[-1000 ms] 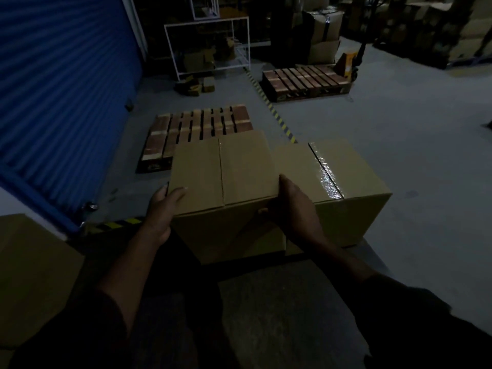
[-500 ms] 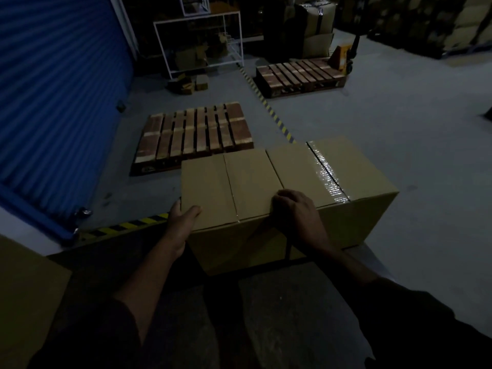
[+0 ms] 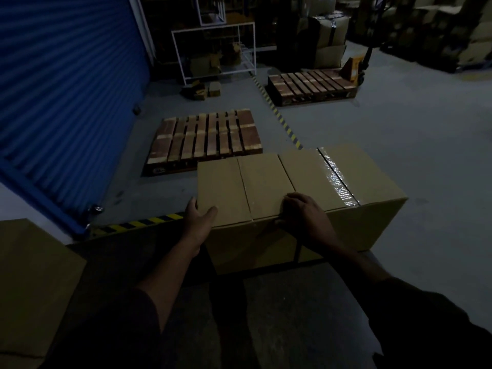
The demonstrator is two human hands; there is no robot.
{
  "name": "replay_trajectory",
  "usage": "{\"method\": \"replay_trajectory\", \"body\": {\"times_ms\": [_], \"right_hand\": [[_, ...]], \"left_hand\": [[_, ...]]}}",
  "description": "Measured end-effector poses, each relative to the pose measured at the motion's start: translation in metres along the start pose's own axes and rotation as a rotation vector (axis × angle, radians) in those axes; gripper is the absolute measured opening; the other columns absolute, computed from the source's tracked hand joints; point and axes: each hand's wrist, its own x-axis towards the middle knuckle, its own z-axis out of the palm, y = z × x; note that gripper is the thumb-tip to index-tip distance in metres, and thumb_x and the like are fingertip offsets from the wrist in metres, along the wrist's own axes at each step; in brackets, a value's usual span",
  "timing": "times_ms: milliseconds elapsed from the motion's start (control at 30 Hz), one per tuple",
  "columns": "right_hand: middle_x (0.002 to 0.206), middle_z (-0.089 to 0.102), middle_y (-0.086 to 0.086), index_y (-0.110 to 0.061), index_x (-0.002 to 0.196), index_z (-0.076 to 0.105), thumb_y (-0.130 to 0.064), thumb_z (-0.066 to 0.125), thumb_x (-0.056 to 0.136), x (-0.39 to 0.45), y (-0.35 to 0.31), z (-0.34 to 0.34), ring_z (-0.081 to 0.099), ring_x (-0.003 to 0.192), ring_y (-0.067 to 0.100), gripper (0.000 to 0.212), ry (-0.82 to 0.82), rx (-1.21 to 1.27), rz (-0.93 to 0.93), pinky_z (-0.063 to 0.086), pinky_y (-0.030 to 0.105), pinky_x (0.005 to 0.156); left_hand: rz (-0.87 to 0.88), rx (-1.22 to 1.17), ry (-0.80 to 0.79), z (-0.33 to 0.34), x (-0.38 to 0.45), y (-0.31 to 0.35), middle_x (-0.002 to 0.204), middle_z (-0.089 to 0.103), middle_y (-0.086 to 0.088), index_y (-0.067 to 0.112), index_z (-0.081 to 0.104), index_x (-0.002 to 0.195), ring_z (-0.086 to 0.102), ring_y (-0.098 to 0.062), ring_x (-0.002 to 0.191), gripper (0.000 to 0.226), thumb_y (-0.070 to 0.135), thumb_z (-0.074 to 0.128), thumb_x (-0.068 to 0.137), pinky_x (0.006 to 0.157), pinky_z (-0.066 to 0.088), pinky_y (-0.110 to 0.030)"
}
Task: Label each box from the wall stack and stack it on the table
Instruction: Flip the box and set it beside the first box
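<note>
Warehouse floor (image 3: 399, 123), grey concrete, fills most of the dim view, with a blue roller shutter (image 3: 61, 89) running down the left side. Two wooden pallets lie flat on it: the near pallet (image 3: 205, 139) just beyond the boxes, the far pallet (image 3: 311, 85) further back to the right, a yellow pallet jack (image 3: 355, 67) at its end. Yellow-and-black hazard tape (image 3: 282, 121) runs between them. A white metal rack (image 3: 213, 54) stands at the back, with dark stacks of cartons behind it.

Closer in, a dark table (image 3: 279, 315) holds two cardboard boxes side by side and touching. The taped box (image 3: 354, 182) sits on the right, shiny clear tape along its top seam. The held box (image 3: 239, 187) sits to its left at the table's far edge, its top flaps meeting in a plain seam. Another carton (image 3: 29, 275) shows at the lower left edge.

The left hand (image 3: 198, 219) grasps the held box at its near left corner, thumb on top and fingers round the side. The right hand (image 3: 303, 217) is curled over the near top edge where the two boxes meet, fingers bent on the lid, thumb down the front face.
</note>
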Motion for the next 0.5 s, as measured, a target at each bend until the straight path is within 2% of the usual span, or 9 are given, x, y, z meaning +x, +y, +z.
{"method": "replay_trajectory", "body": {"times_ms": [100,167,267,333,400,500], "right_hand": [[0.15,0.048,0.002,-0.014,0.141,0.055,-0.049,0.07,0.089,-0.001,-0.02,0.002,0.049,0.131,0.019,0.065,0.029,0.045,-0.016,0.045,0.033,0.103],[0.151,0.045,-0.001,-0.017,0.144,0.051,-0.05,0.067,0.092,-0.002,-0.043,0.005,0.057,0.12,0.014,0.064,0.034,0.082,-0.049,0.051,0.033,0.099],[0.147,0.049,-0.002,-0.018,0.142,0.053,-0.052,0.064,0.093,-0.001,-0.087,0.015,0.063,0.104,0.012,0.061,0.049,0.16,-0.098,0.053,0.029,0.09],[0.144,0.053,-0.001,-0.018,0.141,0.054,-0.053,0.064,0.093,-0.002,-0.12,0.025,0.061,0.112,0.016,0.06,0.053,0.209,-0.142,0.049,0.027,0.091],[0.142,0.055,0.002,-0.017,0.141,0.053,-0.05,0.064,0.094,-0.002,-0.151,0.038,0.056,0.123,0.018,0.058,0.038,0.266,-0.201,0.049,0.031,0.095],[0.142,0.056,0.004,-0.016,0.143,0.051,-0.045,0.062,0.096,-0.008,-0.203,0.06,0.053,0.127,0.02,0.056,-0.009,0.356,-0.277,0.05,0.037,0.101]], "left_hand": [[0.082,0.091,0.078,-0.007,-0.013,0.007,0.173,0.023,-0.002,0.024,0.015,0.169,0.03,-0.024,0.155,0.086,0.045,0.066,0.102,0.117,0.032,-0.037],[0.194,0.137,0.127,-0.019,-0.028,0.012,0.172,0.027,-0.002,0.023,0.019,0.168,0.033,-0.022,0.153,0.085,0.044,0.068,0.101,0.116,0.032,-0.032],[0.344,0.16,0.16,-0.04,-0.056,0.016,0.166,0.037,0.001,0.021,0.03,0.164,0.038,-0.015,0.149,0.077,0.038,0.07,0.1,0.119,0.037,-0.036],[0.401,0.189,0.182,-0.057,-0.079,0.014,0.164,0.04,0.005,0.024,0.034,0.161,0.039,-0.01,0.146,0.072,0.038,0.069,0.1,0.115,0.037,-0.03],[0.444,0.21,0.205,-0.074,-0.102,0.012,0.161,0.041,0.01,0.026,0.037,0.159,0.039,-0.004,0.144,0.068,0.039,0.069,0.101,0.113,0.035,-0.023],[0.419,0.229,0.271,-0.11,-0.135,0.0,0.156,0.04,0.019,0.03,0.039,0.157,0.036,0.009,0.138,0.064,0.034,0.07,0.101,0.104,0.031,-0.007]]}}
